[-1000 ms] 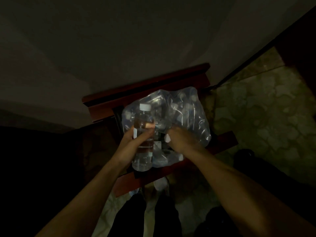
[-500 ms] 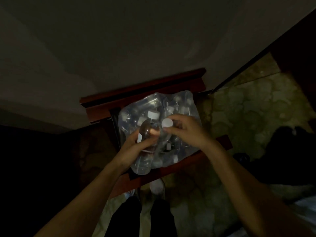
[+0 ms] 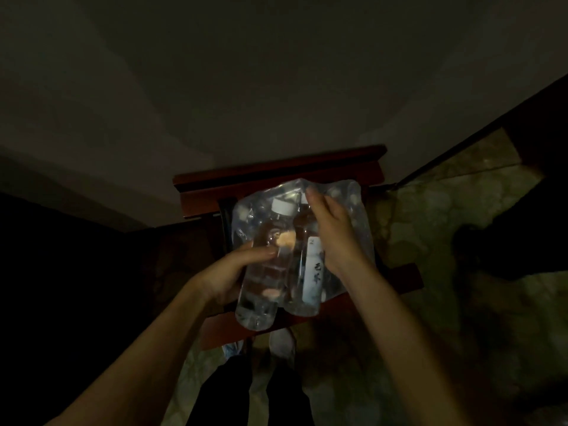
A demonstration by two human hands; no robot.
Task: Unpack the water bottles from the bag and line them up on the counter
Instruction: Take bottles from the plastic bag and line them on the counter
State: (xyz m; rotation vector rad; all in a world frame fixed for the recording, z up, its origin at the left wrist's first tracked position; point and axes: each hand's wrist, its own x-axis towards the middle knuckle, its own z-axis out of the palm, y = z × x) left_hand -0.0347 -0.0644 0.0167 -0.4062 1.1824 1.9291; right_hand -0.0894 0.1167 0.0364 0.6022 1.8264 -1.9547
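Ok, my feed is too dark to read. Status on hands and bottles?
Left hand grips one bottle. Right hand holds a second bottle. Both above the plastic bag. No obstruction seen.

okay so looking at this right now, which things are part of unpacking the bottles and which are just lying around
Part of the job:
left hand holding the capped bottle
right hand holding the labelled bottle
clear plastic bag of bottles
wooden stand under the bag

Just lying about:
dark shape on the floor, right
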